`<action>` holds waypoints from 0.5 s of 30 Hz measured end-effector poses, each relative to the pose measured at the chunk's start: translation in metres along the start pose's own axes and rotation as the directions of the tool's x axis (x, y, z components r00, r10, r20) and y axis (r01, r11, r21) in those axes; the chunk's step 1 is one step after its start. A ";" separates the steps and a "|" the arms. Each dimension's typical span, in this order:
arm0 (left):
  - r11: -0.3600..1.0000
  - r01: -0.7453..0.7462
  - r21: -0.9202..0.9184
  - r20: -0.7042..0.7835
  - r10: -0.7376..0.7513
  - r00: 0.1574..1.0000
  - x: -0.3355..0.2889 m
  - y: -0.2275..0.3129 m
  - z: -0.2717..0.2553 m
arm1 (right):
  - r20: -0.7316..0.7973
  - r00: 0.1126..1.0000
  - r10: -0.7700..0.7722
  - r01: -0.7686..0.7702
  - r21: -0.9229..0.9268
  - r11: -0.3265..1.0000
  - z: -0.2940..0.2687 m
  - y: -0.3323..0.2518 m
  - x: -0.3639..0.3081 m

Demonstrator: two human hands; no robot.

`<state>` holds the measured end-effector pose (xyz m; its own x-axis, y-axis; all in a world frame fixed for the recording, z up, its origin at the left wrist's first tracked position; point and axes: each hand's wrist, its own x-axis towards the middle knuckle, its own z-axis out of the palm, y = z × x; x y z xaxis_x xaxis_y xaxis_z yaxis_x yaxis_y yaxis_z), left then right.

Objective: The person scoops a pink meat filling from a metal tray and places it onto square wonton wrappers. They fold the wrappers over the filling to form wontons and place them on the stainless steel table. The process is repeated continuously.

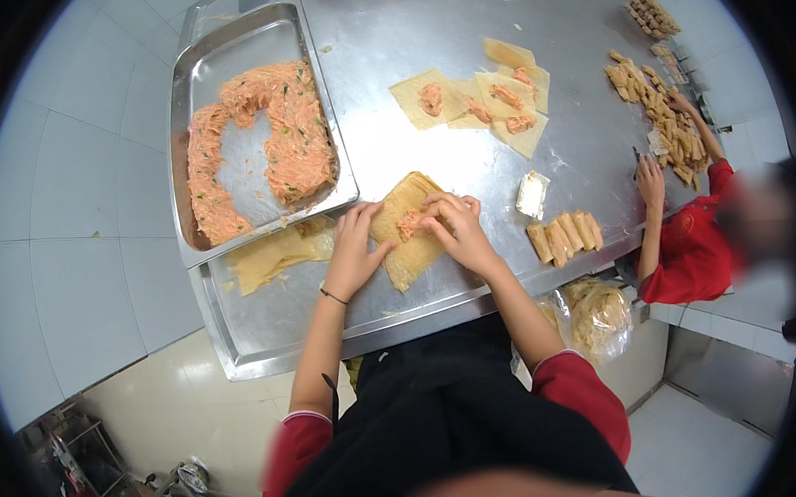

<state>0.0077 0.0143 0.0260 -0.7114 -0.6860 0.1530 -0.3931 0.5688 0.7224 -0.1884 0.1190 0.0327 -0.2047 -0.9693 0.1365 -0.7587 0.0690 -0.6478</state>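
Bright glare on metal tabletop point(370, 112)

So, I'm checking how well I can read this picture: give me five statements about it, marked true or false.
1. The rectangular silver metal tray holds orange shredded filling with green bits. True.
2. That tray stands on the person's right. False: it stands on the left.
3. The left hand touches the yellow, thin, squarish sheets. True.
4. The right hand is inside the tray. False: it is at the small orange mound on those sheets.
5. The short tan rolls lie right of those sheets. True.
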 end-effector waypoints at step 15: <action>0.957 0.267 0.110 -0.186 -0.244 0.952 -0.007 0.016 0.009 | -0.180 0.954 -0.240 0.230 -0.071 0.970 0.035 0.008 -0.010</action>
<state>0.0012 0.0325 0.0304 -0.4732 -0.8758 0.0949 -0.6303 0.4119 0.6581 -0.1711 0.1210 -0.0003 -0.1248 -0.8986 0.4205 -0.8275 -0.1396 -0.5439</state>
